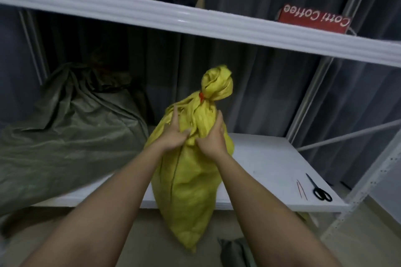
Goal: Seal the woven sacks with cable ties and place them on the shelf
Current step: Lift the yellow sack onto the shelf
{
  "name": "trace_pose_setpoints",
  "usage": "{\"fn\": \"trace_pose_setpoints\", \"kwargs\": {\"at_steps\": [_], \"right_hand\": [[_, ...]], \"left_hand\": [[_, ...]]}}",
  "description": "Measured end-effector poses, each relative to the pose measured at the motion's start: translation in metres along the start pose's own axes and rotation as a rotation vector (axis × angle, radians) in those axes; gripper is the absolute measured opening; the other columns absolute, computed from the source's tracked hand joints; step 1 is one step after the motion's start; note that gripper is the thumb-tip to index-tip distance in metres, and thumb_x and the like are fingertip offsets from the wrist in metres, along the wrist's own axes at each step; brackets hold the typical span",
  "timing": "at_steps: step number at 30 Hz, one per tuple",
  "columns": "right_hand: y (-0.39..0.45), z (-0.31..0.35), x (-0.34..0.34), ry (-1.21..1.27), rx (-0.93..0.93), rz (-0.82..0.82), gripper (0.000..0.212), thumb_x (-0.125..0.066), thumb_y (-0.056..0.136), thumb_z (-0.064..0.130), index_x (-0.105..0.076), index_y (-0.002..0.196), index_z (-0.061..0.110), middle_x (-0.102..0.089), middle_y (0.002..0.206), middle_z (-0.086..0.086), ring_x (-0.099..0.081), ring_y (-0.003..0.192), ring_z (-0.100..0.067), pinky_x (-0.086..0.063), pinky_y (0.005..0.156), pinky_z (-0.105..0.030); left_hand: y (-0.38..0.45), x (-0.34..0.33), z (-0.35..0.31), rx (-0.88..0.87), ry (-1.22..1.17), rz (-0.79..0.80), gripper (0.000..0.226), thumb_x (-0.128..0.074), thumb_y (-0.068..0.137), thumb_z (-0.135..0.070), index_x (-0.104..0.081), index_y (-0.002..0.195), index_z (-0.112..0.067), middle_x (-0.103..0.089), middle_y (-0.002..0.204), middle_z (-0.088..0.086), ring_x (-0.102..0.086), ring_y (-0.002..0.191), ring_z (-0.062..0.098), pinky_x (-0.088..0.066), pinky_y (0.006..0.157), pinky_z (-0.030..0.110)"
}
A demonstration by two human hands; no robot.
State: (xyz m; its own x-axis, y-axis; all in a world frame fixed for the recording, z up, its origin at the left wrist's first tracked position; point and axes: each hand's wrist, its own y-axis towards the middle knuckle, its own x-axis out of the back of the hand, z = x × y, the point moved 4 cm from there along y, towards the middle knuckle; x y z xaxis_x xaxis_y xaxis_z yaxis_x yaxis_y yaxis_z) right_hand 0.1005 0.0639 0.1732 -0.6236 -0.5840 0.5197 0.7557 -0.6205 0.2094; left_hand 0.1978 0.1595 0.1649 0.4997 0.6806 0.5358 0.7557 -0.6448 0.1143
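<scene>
Hands — left hand [173, 136] and right hand [211, 138] — both clutch the yellow sack [186, 180] below its red cable tie [201, 96] (neck cinched), straddling the lower shelf [271, 158] front edge — open board right, green sack [65, 136] left.

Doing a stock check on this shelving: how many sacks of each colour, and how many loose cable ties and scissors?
Yellow sack: 1
Green sack: 1
Loose red cable ties: 2
Scissors: 1
Total: 5

Black scissors [319, 188] lie to my right. A red coffee box [312, 20] sits above, before grey curtains [271, 67].
</scene>
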Motion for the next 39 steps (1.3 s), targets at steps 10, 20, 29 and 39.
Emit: {"fn": "trace_pose_setpoints", "kwargs": {"at_steps": [10,20,29,39], "right_hand": [[0.011,-0.065,-0.020,-0.578,0.108,0.158,0.124,-0.072,0.060,0.067,0.027,0.134,0.055,0.027,0.155,-0.003,0.014,0.143,-0.037,-0.007,0.111,-0.065],[0.062,-0.078,-0.053,-0.469,0.038,0.253,0.137,-0.086,0.062,0.032,0.025,0.139,0.049,0.019,0.157,-0.007,0.019,0.140,-0.044,-0.023,0.111,-0.052],[0.144,-0.083,-0.079,-0.506,0.056,0.246,0.136,-0.087,0.062,0.027,0.022,0.141,0.047,0.015,0.157,-0.006,0.016,0.141,-0.043,-0.021,0.111,-0.054],[0.151,-0.098,-0.057,-0.532,0.161,0.259,0.124,-0.080,0.070,0.037,0.021,0.140,0.050,0.017,0.157,-0.006,0.004,0.144,-0.036,-0.023,0.113,-0.056]], "left_hand": [[0.025,-0.021,0.041,0.032,0.307,-0.148,0.054,-0.035,0.097,-0.046,-0.023,0.147,-0.027,-0.009,0.158,0.010,-0.018,0.143,0.031,-0.023,0.114,0.042],[0.052,-0.019,0.064,0.046,0.394,-0.188,0.080,-0.055,0.087,-0.051,-0.011,0.149,-0.027,-0.004,0.158,0.010,-0.020,0.140,0.038,-0.032,0.105,0.051],[0.113,-0.014,0.086,0.007,0.435,-0.245,0.085,-0.065,0.087,-0.031,-0.008,0.149,-0.028,0.002,0.158,0.012,-0.027,0.138,0.037,-0.040,0.099,0.045],[0.124,-0.026,0.077,0.096,0.581,-0.328,0.082,-0.062,0.085,-0.035,-0.009,0.148,-0.028,-0.002,0.155,0.015,-0.024,0.136,0.041,-0.032,0.107,0.049]]}}
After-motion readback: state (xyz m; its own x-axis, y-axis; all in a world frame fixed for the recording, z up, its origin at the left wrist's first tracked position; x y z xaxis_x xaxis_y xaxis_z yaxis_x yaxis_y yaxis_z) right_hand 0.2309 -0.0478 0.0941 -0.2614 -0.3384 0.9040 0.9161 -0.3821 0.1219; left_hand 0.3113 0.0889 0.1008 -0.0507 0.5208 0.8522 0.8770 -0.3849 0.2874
